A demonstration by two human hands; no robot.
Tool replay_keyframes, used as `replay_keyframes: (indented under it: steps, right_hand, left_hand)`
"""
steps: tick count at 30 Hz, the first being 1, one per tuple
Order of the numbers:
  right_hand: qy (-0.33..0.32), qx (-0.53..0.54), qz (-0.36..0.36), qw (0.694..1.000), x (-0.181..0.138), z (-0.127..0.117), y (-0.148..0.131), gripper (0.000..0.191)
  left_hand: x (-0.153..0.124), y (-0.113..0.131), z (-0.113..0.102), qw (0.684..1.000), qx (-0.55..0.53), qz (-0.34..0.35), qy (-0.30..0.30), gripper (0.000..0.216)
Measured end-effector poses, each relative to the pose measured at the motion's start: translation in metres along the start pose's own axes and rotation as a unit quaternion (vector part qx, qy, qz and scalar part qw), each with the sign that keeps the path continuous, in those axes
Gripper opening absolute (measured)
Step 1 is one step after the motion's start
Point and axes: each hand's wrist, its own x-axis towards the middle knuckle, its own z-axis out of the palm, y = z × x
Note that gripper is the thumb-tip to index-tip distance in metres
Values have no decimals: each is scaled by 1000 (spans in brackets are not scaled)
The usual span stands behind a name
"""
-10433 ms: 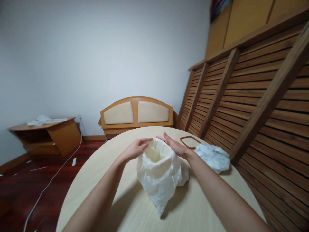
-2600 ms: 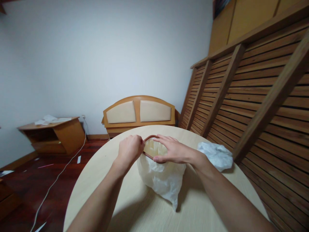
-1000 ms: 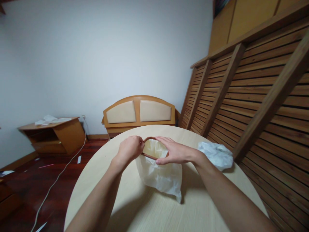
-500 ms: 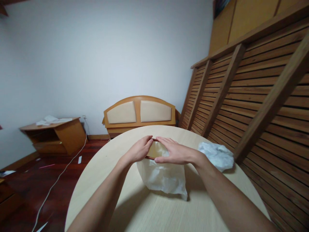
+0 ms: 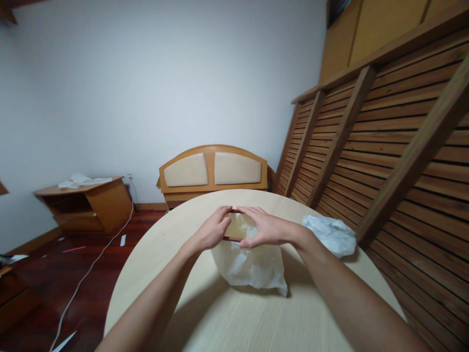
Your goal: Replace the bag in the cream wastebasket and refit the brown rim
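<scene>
A small bin lined with a white plastic bag (image 5: 252, 261) stands in the middle of a round pale table (image 5: 198, 313). A brown rim ring (image 5: 231, 238) sits on the bin's top over the bag. My left hand (image 5: 212, 230) lies on the ring's left side with fingers stretched over it. My right hand (image 5: 266, 229) lies flat on the right side, thumb along the near edge. Both hands press down on the ring. The bag's loose skirt hangs out below the ring and covers the bin's walls.
A crumpled white plastic bag (image 5: 331, 234) lies on the table's right edge, beside a slatted wooden bed frame (image 5: 384, 156) leaning there. A headboard (image 5: 214, 171) stands against the far wall. A low wooden cabinet (image 5: 88, 205) and a white cable (image 5: 91, 266) are on the floor at left.
The ring went from lying on the table to sitting on the bin's top over the bag. My left hand opened from a fist to flat fingers. Both hands now press lower.
</scene>
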Motion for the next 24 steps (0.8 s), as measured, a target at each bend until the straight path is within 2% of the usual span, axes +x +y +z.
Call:
replay_keyframes:
  steps: [6, 10, 13, 18, 24]
  right_hand:
    - [82, 35, -31, 996, -10, 14, 9, 101]
    - [153, 103, -72, 980, -23, 33, 23, 96]
    - [166, 162, -56, 971, -31, 47, 34, 102]
    - [171, 222, -34, 959, -34, 59, 41, 106]
    - [201, 240, -64, 948, -32, 58, 43, 84]
  left_hand:
    - [-20, -32, -2, 986, -165, 39, -1, 58]
    - [-28, -39, -2, 972, -226, 57, -1, 57]
    - [-30, -43, -1, 957, -281, 76, 2, 61]
    - [-30, -55, 1, 963, -243, 114, -22, 71]
    - [-29, -52, 4, 974, -174, 148, -1, 73]
